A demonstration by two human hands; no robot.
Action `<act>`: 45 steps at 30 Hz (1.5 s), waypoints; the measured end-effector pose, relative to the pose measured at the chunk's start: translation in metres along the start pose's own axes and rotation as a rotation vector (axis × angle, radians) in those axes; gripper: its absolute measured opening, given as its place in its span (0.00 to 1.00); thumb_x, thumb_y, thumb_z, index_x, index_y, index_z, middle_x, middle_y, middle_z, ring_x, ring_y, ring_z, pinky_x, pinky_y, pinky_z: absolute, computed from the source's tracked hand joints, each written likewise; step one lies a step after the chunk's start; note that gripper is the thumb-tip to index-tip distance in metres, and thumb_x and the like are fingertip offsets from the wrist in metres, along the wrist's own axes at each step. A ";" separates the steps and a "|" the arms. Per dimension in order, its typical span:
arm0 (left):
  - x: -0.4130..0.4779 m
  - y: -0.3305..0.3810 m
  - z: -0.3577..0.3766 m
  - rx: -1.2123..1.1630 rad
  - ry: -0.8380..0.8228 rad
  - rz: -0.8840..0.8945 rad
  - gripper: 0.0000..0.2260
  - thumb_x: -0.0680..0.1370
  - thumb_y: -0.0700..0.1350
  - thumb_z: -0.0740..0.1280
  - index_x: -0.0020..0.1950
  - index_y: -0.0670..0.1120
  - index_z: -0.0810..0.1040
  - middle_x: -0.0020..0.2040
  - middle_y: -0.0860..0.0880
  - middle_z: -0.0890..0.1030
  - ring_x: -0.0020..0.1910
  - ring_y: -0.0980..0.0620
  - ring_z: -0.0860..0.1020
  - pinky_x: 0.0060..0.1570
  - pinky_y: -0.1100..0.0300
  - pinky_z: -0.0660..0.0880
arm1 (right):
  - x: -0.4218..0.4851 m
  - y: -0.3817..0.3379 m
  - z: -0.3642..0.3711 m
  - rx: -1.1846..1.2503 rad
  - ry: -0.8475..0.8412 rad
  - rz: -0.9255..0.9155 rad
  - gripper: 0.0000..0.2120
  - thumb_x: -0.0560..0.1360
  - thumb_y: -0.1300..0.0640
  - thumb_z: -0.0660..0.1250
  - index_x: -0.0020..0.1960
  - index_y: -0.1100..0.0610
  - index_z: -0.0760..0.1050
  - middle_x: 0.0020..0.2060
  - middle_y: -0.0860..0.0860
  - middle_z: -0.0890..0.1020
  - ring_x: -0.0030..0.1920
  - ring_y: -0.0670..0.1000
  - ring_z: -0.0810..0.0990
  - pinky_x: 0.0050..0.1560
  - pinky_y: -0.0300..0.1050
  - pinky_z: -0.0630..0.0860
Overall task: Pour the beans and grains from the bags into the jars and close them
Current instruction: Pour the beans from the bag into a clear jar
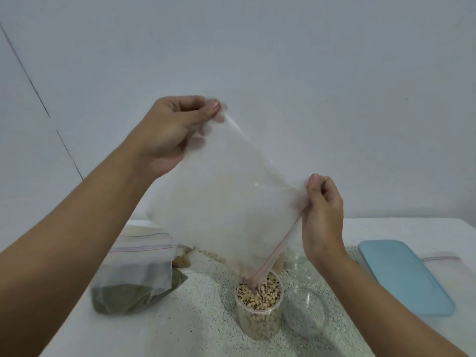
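Note:
I hold a clear zip bag [226,191] upside down, its red-lined mouth dipping into an open clear jar [258,310] filled with black-eyed beans. My left hand [167,130] pinches the bag's upper corner high up. At the right, lower down, my right hand [323,212] pinches another corner beside the zip strip. The bag looks nearly empty. A bag of green grains [131,287] lies left of the jar, and other zip bags [144,240] sit behind it. An empty clear jar [306,313] stands right of the filled one.
A pale blue rectangular lid or tray [404,275] lies at the right on an empty zip bag [440,258]. Another clear jar [300,262] stands behind my right wrist. The speckled white table [206,292] ends against a plain wall.

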State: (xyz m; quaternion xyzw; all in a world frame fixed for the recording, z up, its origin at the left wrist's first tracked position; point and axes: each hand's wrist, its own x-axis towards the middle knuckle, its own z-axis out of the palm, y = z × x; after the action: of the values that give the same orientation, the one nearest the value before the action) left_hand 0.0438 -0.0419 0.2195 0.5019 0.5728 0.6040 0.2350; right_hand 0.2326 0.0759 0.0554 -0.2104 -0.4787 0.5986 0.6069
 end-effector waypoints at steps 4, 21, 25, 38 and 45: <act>-0.003 0.001 0.008 0.023 -0.072 -0.015 0.07 0.75 0.48 0.72 0.38 0.47 0.86 0.49 0.51 0.84 0.39 0.53 0.73 0.37 0.61 0.68 | -0.001 0.002 0.000 0.032 0.016 0.023 0.16 0.86 0.52 0.59 0.39 0.50 0.68 0.37 0.46 0.66 0.40 0.45 0.65 0.47 0.45 0.65; -0.004 0.021 0.010 0.155 -0.083 0.108 0.11 0.80 0.44 0.70 0.39 0.49 0.86 0.48 0.49 0.83 0.36 0.56 0.71 0.36 0.62 0.67 | -0.001 -0.002 0.008 0.034 -0.010 0.004 0.17 0.86 0.52 0.58 0.39 0.49 0.68 0.37 0.44 0.68 0.39 0.43 0.66 0.45 0.40 0.67; -0.006 0.013 0.013 0.118 -0.087 0.080 0.11 0.80 0.44 0.70 0.38 0.48 0.86 0.50 0.48 0.83 0.36 0.56 0.71 0.35 0.61 0.67 | -0.009 0.003 0.004 0.058 0.037 0.042 0.16 0.85 0.50 0.59 0.39 0.49 0.70 0.39 0.45 0.68 0.41 0.45 0.66 0.48 0.42 0.67; -0.001 0.013 0.004 0.135 -0.085 0.129 0.05 0.77 0.46 0.71 0.44 0.47 0.84 0.44 0.51 0.83 0.34 0.57 0.71 0.34 0.63 0.68 | -0.004 -0.010 0.007 0.110 0.041 -0.012 0.14 0.86 0.55 0.57 0.41 0.53 0.67 0.35 0.42 0.68 0.37 0.41 0.66 0.41 0.33 0.68; -0.003 0.017 -0.002 0.164 -0.099 0.151 0.06 0.80 0.44 0.69 0.46 0.45 0.84 0.44 0.51 0.83 0.37 0.54 0.72 0.35 0.63 0.69 | 0.000 -0.013 0.008 0.095 0.048 -0.036 0.14 0.86 0.55 0.57 0.42 0.52 0.68 0.36 0.43 0.68 0.38 0.42 0.66 0.43 0.35 0.67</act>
State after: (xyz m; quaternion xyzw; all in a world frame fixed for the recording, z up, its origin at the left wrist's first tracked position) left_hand 0.0485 -0.0489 0.2349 0.5904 0.5684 0.5456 0.1751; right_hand 0.2329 0.0707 0.0692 -0.1871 -0.4388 0.6043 0.6382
